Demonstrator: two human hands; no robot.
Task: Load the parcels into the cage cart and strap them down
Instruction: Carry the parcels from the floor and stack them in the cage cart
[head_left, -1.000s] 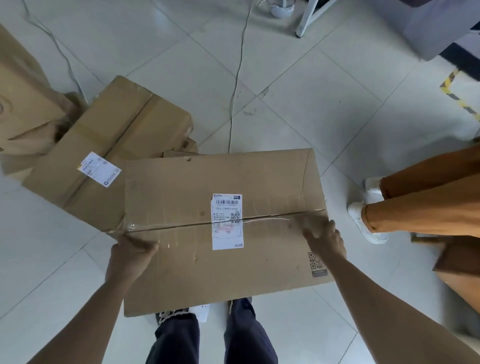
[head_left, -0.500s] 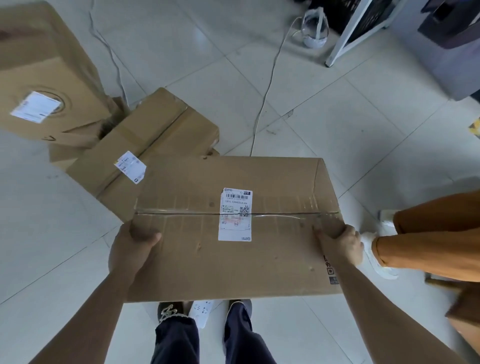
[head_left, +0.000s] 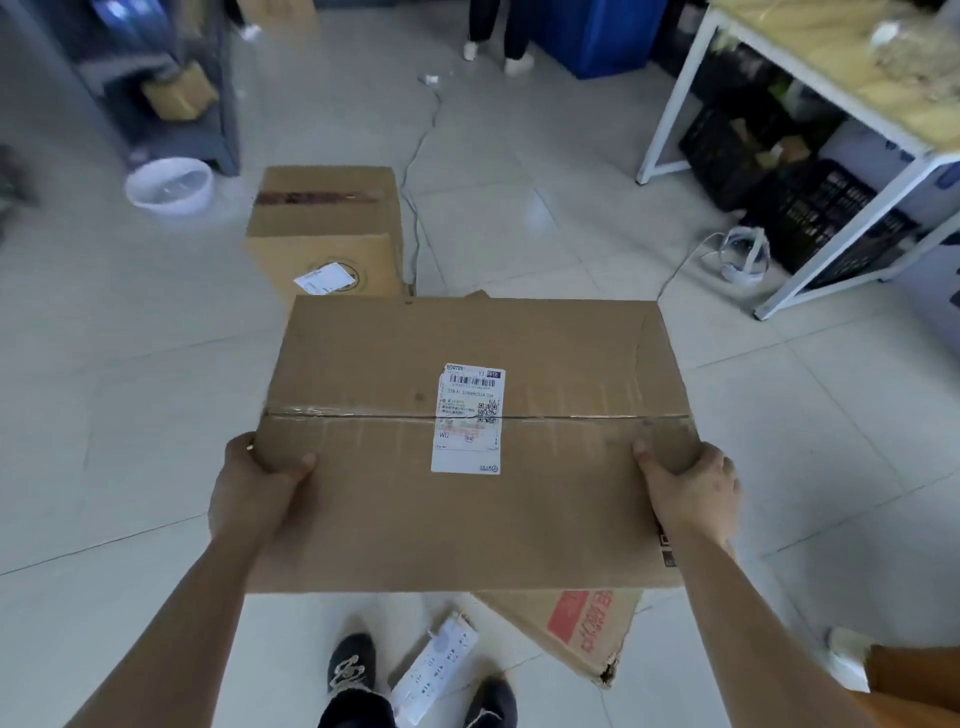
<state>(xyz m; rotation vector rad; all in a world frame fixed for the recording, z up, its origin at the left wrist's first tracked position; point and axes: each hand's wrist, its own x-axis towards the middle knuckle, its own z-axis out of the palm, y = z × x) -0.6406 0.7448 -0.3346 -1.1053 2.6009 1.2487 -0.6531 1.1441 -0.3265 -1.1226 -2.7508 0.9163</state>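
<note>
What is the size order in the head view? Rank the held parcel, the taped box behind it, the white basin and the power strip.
Largest: held parcel, nearest the camera.
Then: taped box.
Last: white basin and power strip look alike, so unranked.

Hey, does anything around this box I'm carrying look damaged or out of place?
Yes. The carton on the floor under the carried parcel has a torn, crushed corner near your feet. A white power strip lies loose between your shoes, a possible trip hazard.
</note>
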